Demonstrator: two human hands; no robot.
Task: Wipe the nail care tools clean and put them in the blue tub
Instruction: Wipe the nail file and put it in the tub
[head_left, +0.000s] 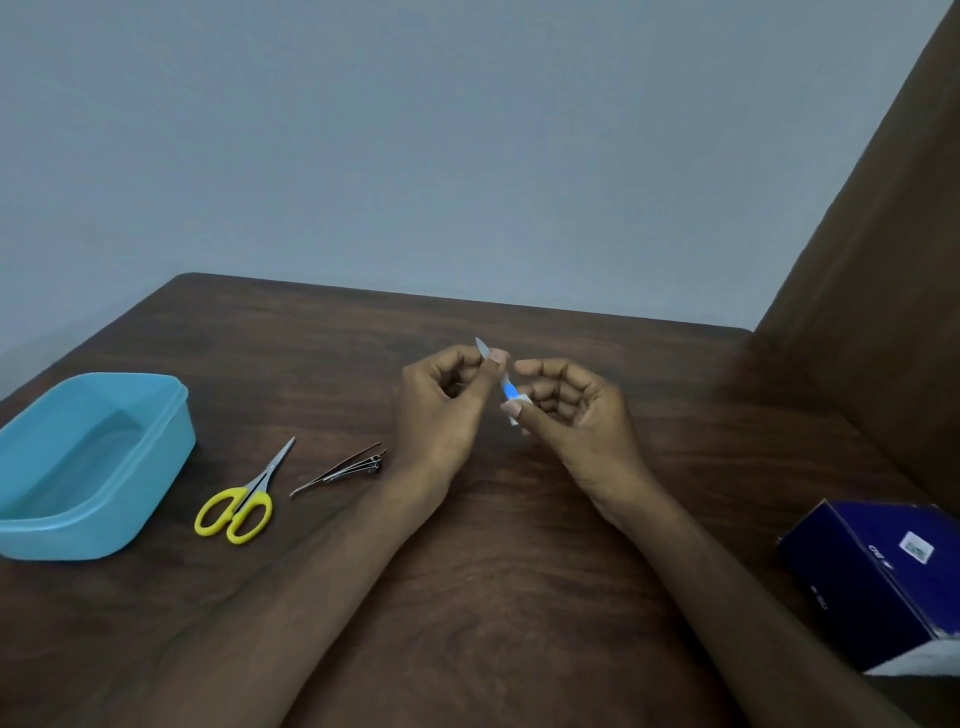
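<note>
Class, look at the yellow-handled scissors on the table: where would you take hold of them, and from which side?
Grip the scissors by the yellow loops, coming from above on the near side. They lie flat and closed, blades pointing away toward the wall, so the loops are the thick, blunt end nearest the person.

We have 1 head-worn view, looking forward and down, close over the dark brown wooden desk (519, 597) toward its far edge.
</note>
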